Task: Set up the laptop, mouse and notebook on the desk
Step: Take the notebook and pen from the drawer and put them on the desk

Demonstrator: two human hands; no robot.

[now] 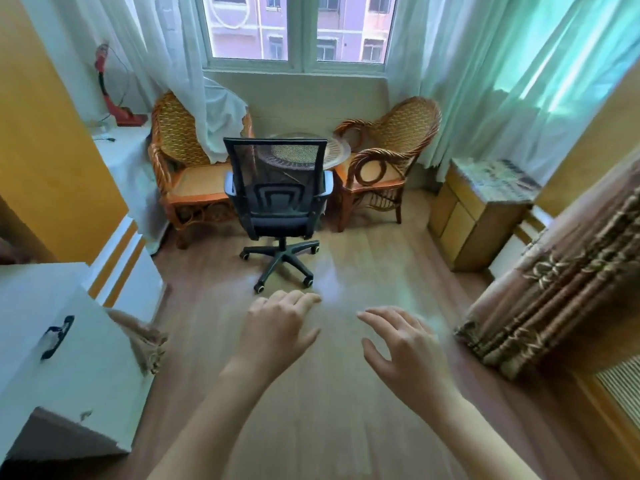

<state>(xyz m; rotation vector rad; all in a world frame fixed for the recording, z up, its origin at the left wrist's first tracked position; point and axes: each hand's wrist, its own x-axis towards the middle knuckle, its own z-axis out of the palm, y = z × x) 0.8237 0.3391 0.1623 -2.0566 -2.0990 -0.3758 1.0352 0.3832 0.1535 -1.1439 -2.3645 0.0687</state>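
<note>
- Both hands, left hand [280, 327] and right hand [398, 344], reach forward with fingers spread, holding nothing.
- No laptop, mouse or notebook shows anywhere.
- The office chair [277, 199] stands ahead on wheels; a careless push could roll it into the wicker chairs [388, 157].

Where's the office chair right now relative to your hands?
In the head view, the black mesh office chair stands centre frame on the wood floor, beyond both empty hands, in front of the round glass table and between two wicker armchairs.
</note>
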